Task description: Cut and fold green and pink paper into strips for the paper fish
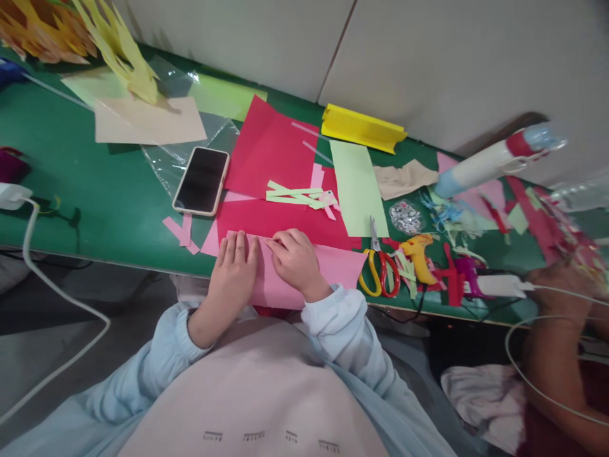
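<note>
A sheet of pink paper [340,263] lies at the table's front edge, partly hanging over it. My left hand [234,270] rests flat on its left part with the fingers stretched out. On its upper edge, my right hand [295,260] is closed, fingers curled and thumb and forefinger pinched at the paper. Red sheets [278,149] lie under and beyond the pink one. Several pale green strips [295,193] and small pink pieces sit on the red paper. Right of my right hand are scissors [380,273] with red and yellow handles.
A phone [200,181] lies to the left, near clear plastic film. Right of the scissors are a yellow glue gun [421,257], a purple glue gun [469,276] and paper scraps. A yellow holder [361,129] stands by the wall. Another person's arm [554,343] is at far right.
</note>
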### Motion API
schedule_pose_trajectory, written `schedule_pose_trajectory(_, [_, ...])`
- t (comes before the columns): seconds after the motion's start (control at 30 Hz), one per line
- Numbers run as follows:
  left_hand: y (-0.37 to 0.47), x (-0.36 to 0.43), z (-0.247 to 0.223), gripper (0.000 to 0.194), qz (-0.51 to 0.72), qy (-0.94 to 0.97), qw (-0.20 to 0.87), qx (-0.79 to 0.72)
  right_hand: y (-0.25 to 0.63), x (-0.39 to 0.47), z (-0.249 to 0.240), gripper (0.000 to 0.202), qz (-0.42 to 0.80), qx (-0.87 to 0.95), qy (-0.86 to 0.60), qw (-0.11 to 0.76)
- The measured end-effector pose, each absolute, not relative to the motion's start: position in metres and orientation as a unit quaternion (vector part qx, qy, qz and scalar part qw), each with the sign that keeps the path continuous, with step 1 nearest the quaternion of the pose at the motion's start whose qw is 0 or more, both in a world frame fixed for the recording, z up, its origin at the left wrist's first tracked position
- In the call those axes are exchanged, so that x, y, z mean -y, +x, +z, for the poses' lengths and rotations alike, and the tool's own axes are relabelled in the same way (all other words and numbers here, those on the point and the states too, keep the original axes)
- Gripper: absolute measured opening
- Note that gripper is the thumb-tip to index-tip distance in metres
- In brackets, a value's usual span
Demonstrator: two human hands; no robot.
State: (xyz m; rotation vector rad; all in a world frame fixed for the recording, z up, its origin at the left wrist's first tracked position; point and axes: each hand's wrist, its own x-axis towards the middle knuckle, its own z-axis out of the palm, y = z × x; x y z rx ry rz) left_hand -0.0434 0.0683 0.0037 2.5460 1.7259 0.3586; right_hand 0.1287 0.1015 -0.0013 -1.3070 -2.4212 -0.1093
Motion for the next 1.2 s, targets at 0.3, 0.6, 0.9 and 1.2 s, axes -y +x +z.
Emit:
schedule_pose_trajectory(0.3, [-0.042, -0.071, 0.006, 0.045, 0.112, 0.823, 0.004, -0.557, 0.137, -0.088, 0.004, 0.028, -0.078, 0.868, -0.457, 0.178])
schedule_pose_trajectory(0.6, [-0.042, -0.070, 0.009, 0.049, 0.119, 0.825, 0.018, -0.553, 0.151, -0.077, 0.002, 0.026, -0.105, 0.853, -0.478, 0.182])
schedule_pose_trajectory(0.9, [-0.042, -0.070, 0.012, 0.050, 0.092, 0.831, 0.025, -0.548, 0.153, -0.090, 0.008, 0.022, -0.157, 0.854, -0.459, 0.189])
schedule_pose_trajectory(1.2, [-0.042, -0.068, 0.008, 0.050, 0.099, 0.830, 0.016, -0.548, 0.155, -0.092, 0.004, 0.025, -0.094, 0.854, -0.480, 0.176])
